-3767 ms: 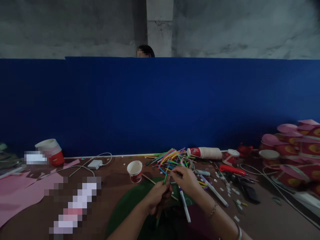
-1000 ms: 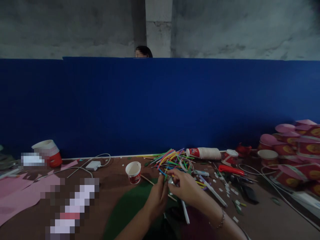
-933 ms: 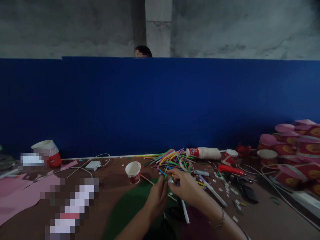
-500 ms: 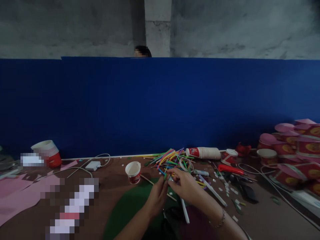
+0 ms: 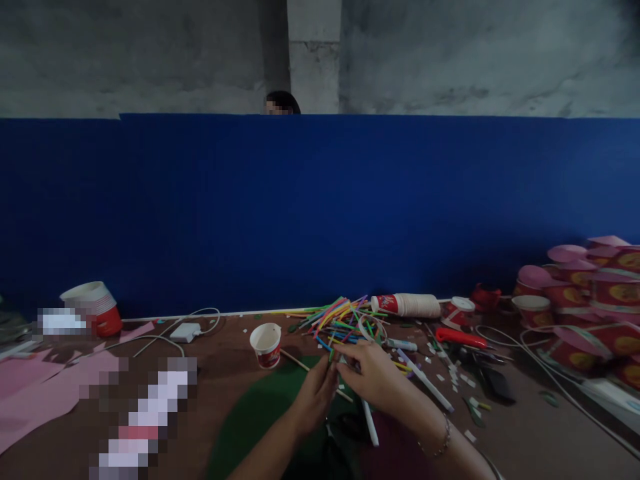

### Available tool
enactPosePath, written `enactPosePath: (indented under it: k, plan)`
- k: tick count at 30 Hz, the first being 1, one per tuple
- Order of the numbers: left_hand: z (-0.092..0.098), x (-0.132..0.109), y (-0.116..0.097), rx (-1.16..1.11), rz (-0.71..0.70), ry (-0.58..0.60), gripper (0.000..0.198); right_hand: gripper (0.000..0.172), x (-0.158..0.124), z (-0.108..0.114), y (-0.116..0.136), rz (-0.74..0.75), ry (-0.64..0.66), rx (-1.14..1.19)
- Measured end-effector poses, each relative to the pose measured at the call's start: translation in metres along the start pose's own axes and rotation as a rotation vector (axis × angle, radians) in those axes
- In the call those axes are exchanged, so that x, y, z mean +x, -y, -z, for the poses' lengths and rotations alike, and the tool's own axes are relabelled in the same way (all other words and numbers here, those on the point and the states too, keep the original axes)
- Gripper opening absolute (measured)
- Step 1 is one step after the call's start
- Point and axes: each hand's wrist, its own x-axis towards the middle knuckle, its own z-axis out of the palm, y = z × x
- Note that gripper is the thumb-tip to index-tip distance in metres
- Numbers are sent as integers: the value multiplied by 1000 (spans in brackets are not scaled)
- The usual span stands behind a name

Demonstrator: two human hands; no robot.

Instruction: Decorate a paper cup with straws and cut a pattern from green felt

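Observation:
My left hand (image 5: 317, 390) is closed in a pinch around a small green piece (image 5: 331, 355), most of it hidden by the fingers. My right hand (image 5: 367, 373), a bracelet on its wrist, meets it there with fingers bent and fingertips pressed on the same piece. Just beyond lies a heap of colourful thin sticks or straws (image 5: 340, 320). A red and white paper cup (image 5: 266, 345) stands upright to the left of the hands. Below them are a dark green round sheet (image 5: 255, 420), black-handled scissors (image 5: 337, 437) and a white pen (image 5: 370, 425).
A row of nested paper cups (image 5: 417, 305) lies on its side at the back. Red-handled tool (image 5: 460, 337), white marker (image 5: 427, 381) and paper scraps are on the right, before piled pink-and-red cup crafts (image 5: 595, 293). Pink paper (image 5: 45, 393) covers the left. A blue partition (image 5: 320, 213) stands behind.
Both hands stay together at nearly the same spot, with the right fingers slightly lower over the green piece. The view has shifted very slightly.

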Motion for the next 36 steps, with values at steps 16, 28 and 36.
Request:
enactPosePath:
  k: [16, 28, 36]
  plan:
    - [-2, 3, -3, -224, 92, -14, 43, 26, 0, -2, -2, 6, -3, 111]
    - [-8, 4, -5, -183, 133, -134, 42, 27, 1, 1, -4, -8, 3, 122]
    - [-2, 10, 1, -180, 129, -169, 50, 39, -2, 7, -7, 11, 23, 171]
